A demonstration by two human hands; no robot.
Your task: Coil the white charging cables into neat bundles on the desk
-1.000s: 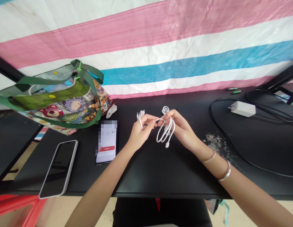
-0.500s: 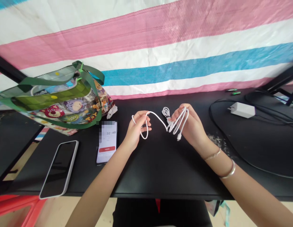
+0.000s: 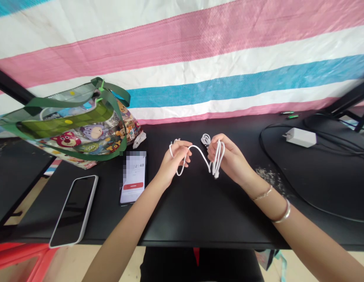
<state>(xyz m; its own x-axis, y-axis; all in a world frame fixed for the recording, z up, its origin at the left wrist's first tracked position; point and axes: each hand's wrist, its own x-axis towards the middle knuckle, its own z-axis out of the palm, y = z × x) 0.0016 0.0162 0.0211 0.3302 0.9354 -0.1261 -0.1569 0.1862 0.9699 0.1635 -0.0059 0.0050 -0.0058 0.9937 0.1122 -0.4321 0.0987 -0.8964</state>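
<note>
A white charging cable (image 3: 218, 158) runs between my two hands above the black table. My left hand (image 3: 172, 161) pinches one part of it, with a loop hanging round the fingers. From there the cable arches over to my right hand (image 3: 229, 156), whose fingers are closed on several gathered loops. A plug end dangles below those loops. Just behind my right hand, a second bundle of thin white cable (image 3: 205, 139) is partly hidden by the fingers; whether it lies on the table or is held, I cannot tell.
A cartoon-printed tote bag (image 3: 82, 133) stands at the left. Before it lie a lit phone (image 3: 133, 188) and a dark-screened phone (image 3: 74, 209) in a white case. A white power adapter (image 3: 301, 137) and black cables (image 3: 283, 178) are at the right. Striped sheeting (image 3: 182, 70) hangs behind.
My right hand has moved left and slightly down with its cable loops, closing the fingers more. My left hand has shifted a little right and down, so the hands are nearer each other.
</note>
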